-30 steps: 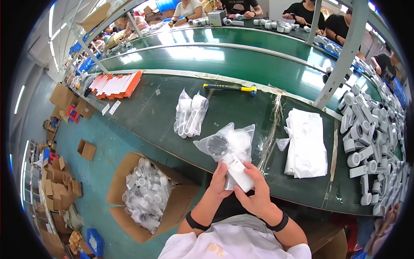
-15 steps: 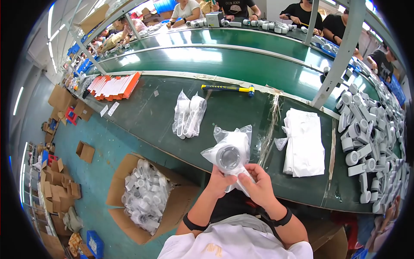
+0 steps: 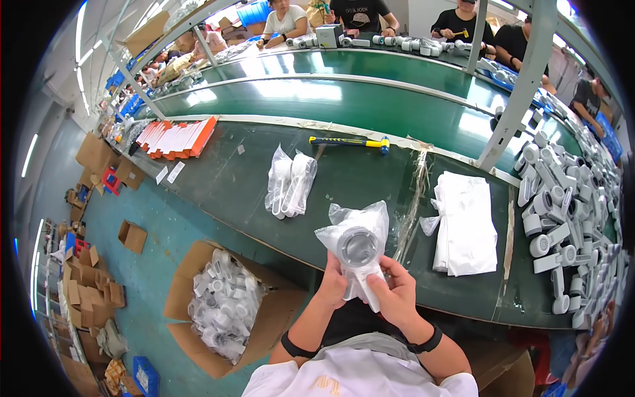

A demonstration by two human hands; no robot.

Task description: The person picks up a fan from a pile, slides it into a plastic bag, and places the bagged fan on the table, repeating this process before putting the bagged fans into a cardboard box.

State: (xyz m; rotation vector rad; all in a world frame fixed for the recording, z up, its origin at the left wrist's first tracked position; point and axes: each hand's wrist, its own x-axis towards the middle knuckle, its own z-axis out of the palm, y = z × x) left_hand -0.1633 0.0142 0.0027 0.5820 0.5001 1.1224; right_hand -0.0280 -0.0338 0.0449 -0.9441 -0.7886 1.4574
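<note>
Both hands hold a white device with a handle and a round grey ring face, wrapped in a clear plastic bag, just over the near table edge. My left hand is closed on its left side, its fingers partly hidden behind it. From the right, my right hand grips the handle, thumb on top. The bag's loose end fans out on the far side. Two similar bagged white pieces lie farther left on the table. To the right is a stack of flat white plastic bags.
A yellow-and-black hammer lies toward the belt. Grey-white devices heap at the right. Orange-and-white flat boxes sit far left. On the floor, an open carton holds bagged pieces. A metal post rises right. Co-workers sit across the green conveyor.
The bagged device has tipped slightly, its round face shifting a little right and down. My right thumb has slid lower along the handle. Across the belt, a co-worker has raised a small hammer.
</note>
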